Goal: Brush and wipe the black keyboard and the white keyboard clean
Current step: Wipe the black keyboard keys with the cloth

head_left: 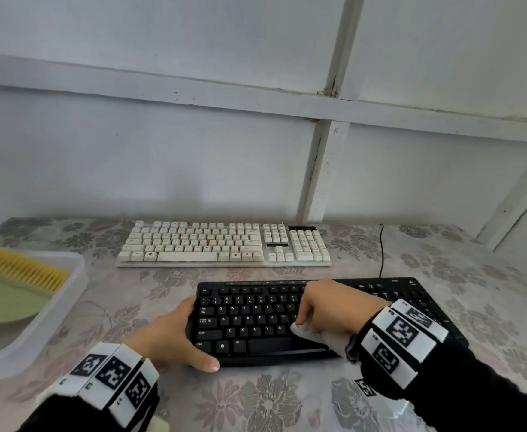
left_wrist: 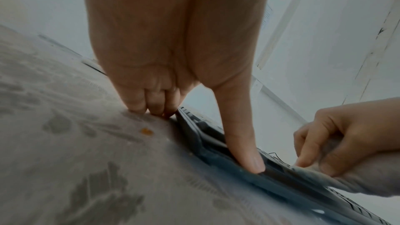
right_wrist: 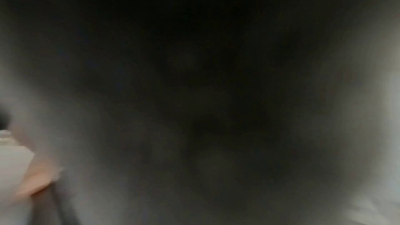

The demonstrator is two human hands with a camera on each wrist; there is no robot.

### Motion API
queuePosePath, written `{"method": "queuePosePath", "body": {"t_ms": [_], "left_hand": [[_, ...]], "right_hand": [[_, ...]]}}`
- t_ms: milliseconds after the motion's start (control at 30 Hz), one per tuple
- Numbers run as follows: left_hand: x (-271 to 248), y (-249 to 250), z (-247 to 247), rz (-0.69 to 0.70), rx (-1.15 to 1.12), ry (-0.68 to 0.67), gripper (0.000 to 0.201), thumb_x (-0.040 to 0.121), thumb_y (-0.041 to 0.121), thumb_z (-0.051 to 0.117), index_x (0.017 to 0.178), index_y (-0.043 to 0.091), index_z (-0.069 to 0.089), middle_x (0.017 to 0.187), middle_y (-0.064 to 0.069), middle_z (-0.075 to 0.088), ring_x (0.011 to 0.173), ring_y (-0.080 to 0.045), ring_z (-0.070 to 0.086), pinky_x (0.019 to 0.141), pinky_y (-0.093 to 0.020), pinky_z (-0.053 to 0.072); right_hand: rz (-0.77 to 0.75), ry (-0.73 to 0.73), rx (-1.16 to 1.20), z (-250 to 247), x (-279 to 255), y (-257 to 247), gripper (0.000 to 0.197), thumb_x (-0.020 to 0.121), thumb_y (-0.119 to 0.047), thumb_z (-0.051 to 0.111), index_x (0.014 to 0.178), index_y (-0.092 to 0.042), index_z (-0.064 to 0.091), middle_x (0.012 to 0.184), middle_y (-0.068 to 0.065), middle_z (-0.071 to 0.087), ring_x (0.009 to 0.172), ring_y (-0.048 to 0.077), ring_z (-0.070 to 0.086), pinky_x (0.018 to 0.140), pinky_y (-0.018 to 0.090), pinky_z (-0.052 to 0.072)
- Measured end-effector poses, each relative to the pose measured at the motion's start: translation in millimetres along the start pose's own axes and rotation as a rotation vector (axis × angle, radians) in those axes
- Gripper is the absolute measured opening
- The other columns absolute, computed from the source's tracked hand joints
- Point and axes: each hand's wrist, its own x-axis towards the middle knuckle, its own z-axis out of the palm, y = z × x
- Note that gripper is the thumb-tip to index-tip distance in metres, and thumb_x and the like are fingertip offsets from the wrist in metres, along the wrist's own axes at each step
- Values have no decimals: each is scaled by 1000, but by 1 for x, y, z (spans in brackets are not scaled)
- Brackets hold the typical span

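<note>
My right hand (head_left: pixel 324 310) sits on the black keyboard (head_left: pixel 256 319), fingers curled round a pale wiping cloth (head_left: pixel 307 332) pressed onto the keys at about the middle of the board. Right wrist view dark and blurred, no use for the grip; the left wrist view shows fingers and thumb pinching the cloth

My left hand (head_left: pixel 174 335) braces the black keyboard's 9 o'clock end: thumb laid along the front edge at 7 o'clock, fingers bent down against the side, touching the tablecloth (head_left: pixel 271 400). A steadying hold, not a lift

Black keyboard lies nearest me, slightly skewed. White keyboard (head_left: pixel 224 244) at 12 o'clock beyond it, apart, untouched by either hand

Brush (head_left: pixel 22 269) with yellow bristles lies in the clear tray (head_left: pixel 75 294) at 9 o'clock, beside a green dustpan (head_left: pixel 6 304)

Judgement: wiping stage on the black board, likely partway. Orange specks show among the white keys, so that board looks undone: both brushing and wiping left there
</note>
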Motion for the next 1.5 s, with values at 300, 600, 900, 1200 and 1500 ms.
{"method": "queuePosePath", "body": {"t_ms": [300,600,900,1200,1500], "left_hand": [[3,-1,0,16,30,34,136,15,50,92,134,34,28,124,12,56,117,-14,53,105,-40,41],[5,-1,0,6,21,53,138,31,32,92,147,27,16,130,10,51,125,-15,45,109,-39,37],[4,-5,1,30,-22,30,147,14,50,92,142,36,22,122,17,57,115,-10,54,106,-38,41],[4,-5,-2,13,-16,12,146,20,47,94,145,35,19,129,16,53,122,-13,50,109,-41,36],[0,-2,1,28,-29,18,138,30,37,94,146,34,19,126,17,54,119,-11,52,108,-40,37]], "right_hand": [[-319,126,89,-7,24,-73,28,88,-17,58,115,-19,68,116,-3,68,104,13,59,88,22,40],[-316,66,31,16,40,-100,29,87,-13,55,113,-11,69,116,14,62,103,33,58,91,40,48],[-261,74,93,20,27,-53,34,87,-3,54,116,-14,67,101,-7,65,111,19,55,96,30,43],[-60,30,115,-5,1,1,32,83,-10,62,110,-26,71,114,-9,67,100,8,59,85,18,44],[-166,166,114,17,-4,12,30,89,-9,56,115,-19,68,72,-23,37,68,-6,40,60,-3,32]]}}
